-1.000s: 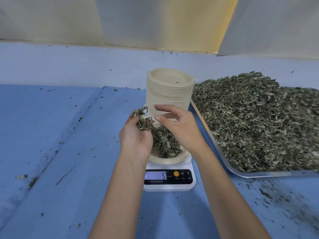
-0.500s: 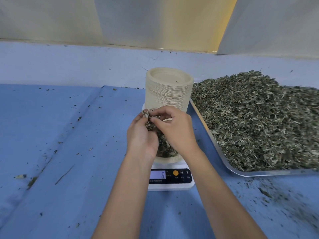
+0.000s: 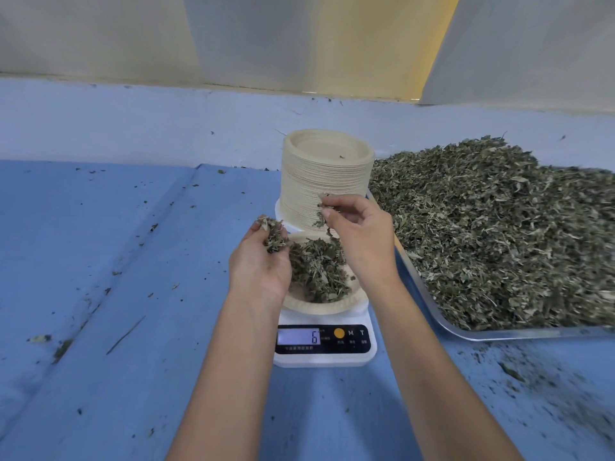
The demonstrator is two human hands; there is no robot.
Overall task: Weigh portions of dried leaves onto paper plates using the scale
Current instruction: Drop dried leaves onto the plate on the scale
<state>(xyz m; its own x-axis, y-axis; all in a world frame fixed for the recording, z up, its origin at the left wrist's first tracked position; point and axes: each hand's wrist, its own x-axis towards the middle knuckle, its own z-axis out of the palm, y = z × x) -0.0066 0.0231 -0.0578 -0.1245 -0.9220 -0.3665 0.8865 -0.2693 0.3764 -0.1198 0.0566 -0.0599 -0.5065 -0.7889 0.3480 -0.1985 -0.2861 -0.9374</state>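
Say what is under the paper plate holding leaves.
A white scale, its display reading 6. The paper plate covers the scale's top, which cannot be seen.

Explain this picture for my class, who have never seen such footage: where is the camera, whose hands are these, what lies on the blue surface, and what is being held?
No machine here: a person works with bare hands, and the one camera sits on their head, looking forward and down. On the blue cover stands a white scale reading 6, with a paper plate of dried leaves on it. Behind it rises a stack of plates; to the right a metal tray holds a heap of leaves. The left hand holds a clump of leaves at the plate's left edge; the right hand pinches a few leaves between its fingers above it.
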